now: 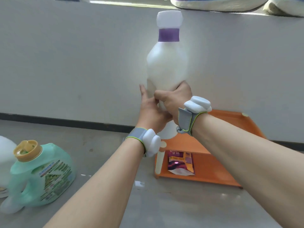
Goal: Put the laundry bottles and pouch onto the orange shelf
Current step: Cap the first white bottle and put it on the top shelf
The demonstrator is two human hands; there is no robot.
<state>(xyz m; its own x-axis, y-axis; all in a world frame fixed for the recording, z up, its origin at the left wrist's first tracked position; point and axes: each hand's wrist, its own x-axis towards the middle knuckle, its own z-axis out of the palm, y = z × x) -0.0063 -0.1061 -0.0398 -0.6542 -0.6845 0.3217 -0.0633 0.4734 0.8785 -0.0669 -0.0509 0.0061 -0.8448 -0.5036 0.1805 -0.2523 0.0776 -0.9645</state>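
Holding a tall white plastic bottle with a purple collar and white cap (167, 63) upright in the air, in front of the pale wall (65, 63). My right hand (174, 99) is wrapped around its lower body; my left hand (150, 107) is pressed against its base, fingers curled. The bottle is blurred. Below, the low orange plastic shelf (213, 171) sits on the grey floor (148, 203) with a purple pouch (180, 162) lying on it. Left, a mint-green detergent jug with a tan cap (41, 173) stands on the floor, well apart from the shelf.
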